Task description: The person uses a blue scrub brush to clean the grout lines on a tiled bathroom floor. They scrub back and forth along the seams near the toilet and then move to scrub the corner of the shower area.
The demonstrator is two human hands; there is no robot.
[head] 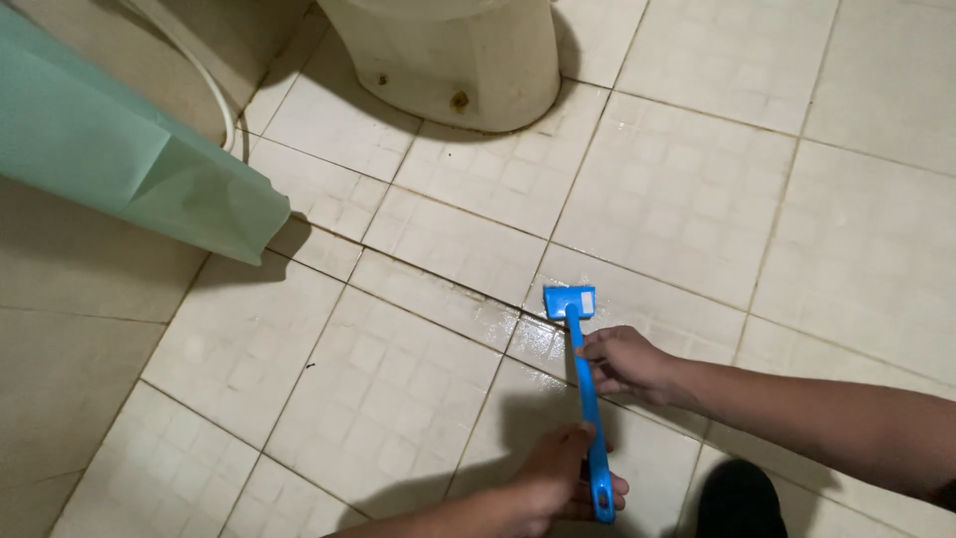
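Both hands grip the blue plastic long-handled brush, left hand closed at its end, right hand closed midway, its head on a wet grout line of the cream tiled floor; surrounding tiles look dry, seemingly unscrubbed.

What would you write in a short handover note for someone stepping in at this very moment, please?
Left hand: closed around the lower end of the blue brush handle.
Right hand: gripping the handle higher up, just behind the head.
Brush head: pressed on a dark grout line of the tiled floor, in front of the toilet base.
Done: tiles around the head look wet and shiny.
Left: grout lines toward the green curtain appear dry and dark, with specks of dirt.
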